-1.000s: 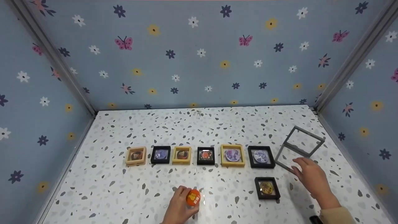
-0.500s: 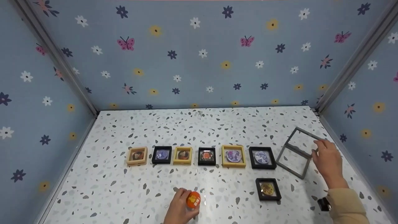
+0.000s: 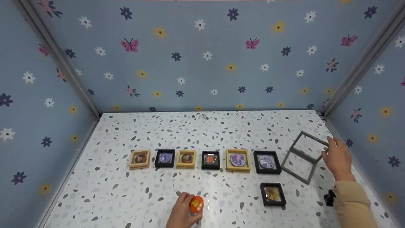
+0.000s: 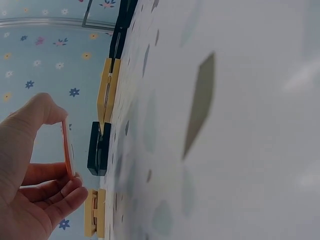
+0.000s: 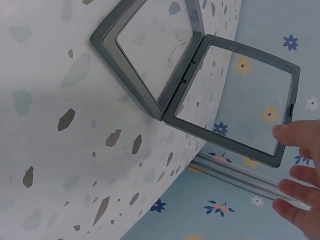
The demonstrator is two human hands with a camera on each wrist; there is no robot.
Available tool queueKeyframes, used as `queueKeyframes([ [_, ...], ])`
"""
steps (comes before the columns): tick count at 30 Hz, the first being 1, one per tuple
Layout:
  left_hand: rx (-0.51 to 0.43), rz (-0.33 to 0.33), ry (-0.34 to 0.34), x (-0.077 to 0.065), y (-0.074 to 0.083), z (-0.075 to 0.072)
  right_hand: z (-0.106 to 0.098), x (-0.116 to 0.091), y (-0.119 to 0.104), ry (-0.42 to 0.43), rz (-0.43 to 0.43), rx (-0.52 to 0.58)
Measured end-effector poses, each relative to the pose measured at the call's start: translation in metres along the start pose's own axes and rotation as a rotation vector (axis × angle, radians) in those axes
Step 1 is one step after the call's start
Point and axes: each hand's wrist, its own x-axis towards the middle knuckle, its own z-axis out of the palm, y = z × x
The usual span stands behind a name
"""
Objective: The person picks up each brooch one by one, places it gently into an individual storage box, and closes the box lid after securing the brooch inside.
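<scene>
In the head view my left hand [image 3: 182, 212] pinches a round orange badge [image 3: 196, 204] just above the white speckled table; the left wrist view shows the badge [image 4: 68, 147] edge-on between thumb and fingers. My right hand [image 3: 338, 158] is at the far right, beside a grey hinged display frame [image 3: 295, 167] with clear panes. The frame stands unfolded, one half on the table and the other raised. In the right wrist view the thumb overlaps the raised half's outer edge [image 5: 287, 90], with the other fingers loosely bent and apart from it.
A row of small display frames holding round badges crosses the table: pale wood [image 3: 139, 159], black [image 3: 165, 158], yellow [image 3: 186, 159], black [image 3: 210, 160], yellow [image 3: 238, 160], black [image 3: 267, 162]. Another black frame [image 3: 273, 194] lies nearer. Flowered walls [image 3: 196, 63] enclose the back and sides.
My right hand has moved from the frame's lower half to the right and away, to the raised half's outer edge. My left hand stays put with the badge.
</scene>
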Motion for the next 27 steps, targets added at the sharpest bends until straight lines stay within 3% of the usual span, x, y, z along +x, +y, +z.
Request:
queueKeyframes([
  [5, -0.004, -0.005, -0.010, -0.0003, -0.0013, 0.0004, 0.0045, 0.0040, 0.0049, -0.048, 0.009, 0.015],
  [12, 0.028, 0.013, 0.027, -0.0021, -0.0012, 0.0013, 0.0094, 0.0036, 0.0079, -0.030, -0.011, 0.043],
  [19, 0.028, 0.009, 0.030, -0.0028, -0.0015, 0.0004, 0.0100, 0.0046, 0.0088, -0.069, 0.022, 0.039],
  [27, 0.014, -0.005, 0.026, -0.0025, -0.0035, -0.0014, 0.0108, 0.0040, 0.0086, -0.008, 0.002, 0.054],
])
